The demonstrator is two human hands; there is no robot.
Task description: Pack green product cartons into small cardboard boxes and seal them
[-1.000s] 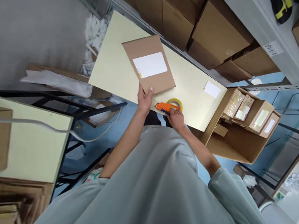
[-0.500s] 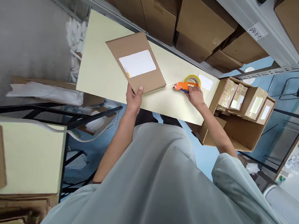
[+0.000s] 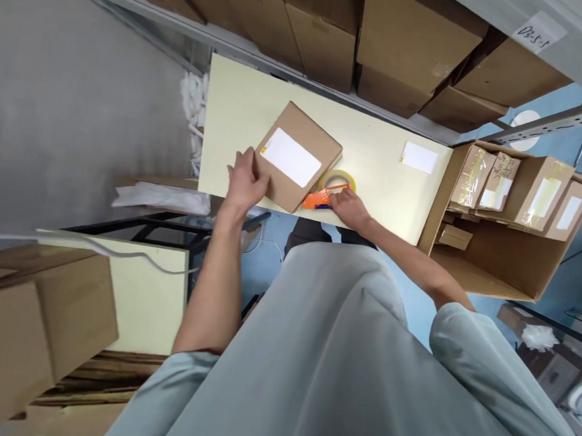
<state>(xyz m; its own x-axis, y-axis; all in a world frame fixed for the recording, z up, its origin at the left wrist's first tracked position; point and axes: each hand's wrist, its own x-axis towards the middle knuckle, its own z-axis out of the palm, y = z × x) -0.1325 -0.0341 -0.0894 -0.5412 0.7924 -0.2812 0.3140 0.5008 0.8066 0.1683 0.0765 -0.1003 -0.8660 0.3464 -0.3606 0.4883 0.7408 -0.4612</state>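
We lay our left hand (image 3: 245, 183), fingers spread, against the box (image 3: 297, 160), long axis upper-right to lower-left; our right hand (image 3: 349, 208) grips the dispenser (image 3: 316, 198), nose leftward.

Blue floor (image 3: 416, 308), pale tables (image 3: 237, 122), metal shelf (image 3: 581, 55) (labelled)
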